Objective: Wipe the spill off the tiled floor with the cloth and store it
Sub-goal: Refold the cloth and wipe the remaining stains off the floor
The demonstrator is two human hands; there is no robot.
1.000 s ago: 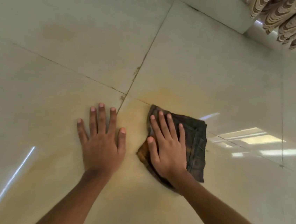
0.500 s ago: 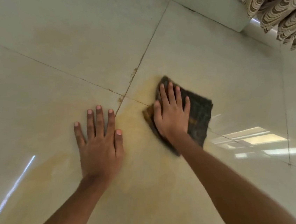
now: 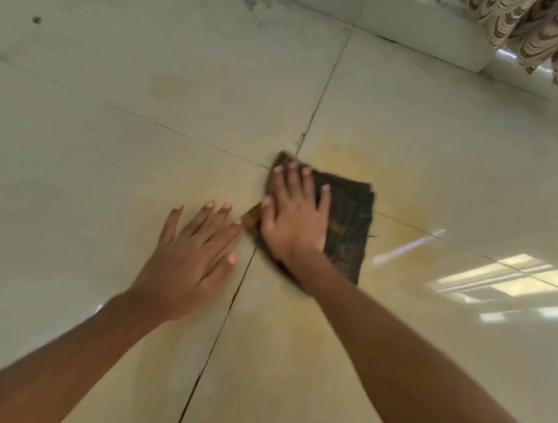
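A dark folded cloth [image 3: 348, 225] lies flat on the pale tiled floor [image 3: 137, 169], over the crossing of the grout lines. My right hand [image 3: 294, 219] presses down on its left half, fingers spread and pointing away from me. A yellowish-brown spill stain [image 3: 355, 160] spreads on the tiles beyond the cloth, to its right, and down toward me. My left hand [image 3: 194, 254] rests flat on the floor just left of the cloth, fingers apart, its fingertips almost touching the cloth's orange-stained corner.
A low pale wall skirting [image 3: 411, 22] runs along the far edge of the floor. A patterned brown and cream curtain [image 3: 547, 36] hangs at the top right. Window light reflects off the glossy tiles [image 3: 518, 281] at the right.
My right hand has slid the cloth back toward me and left, onto the grout crossing. The view has shifted, so both hands sit further right in the frame.
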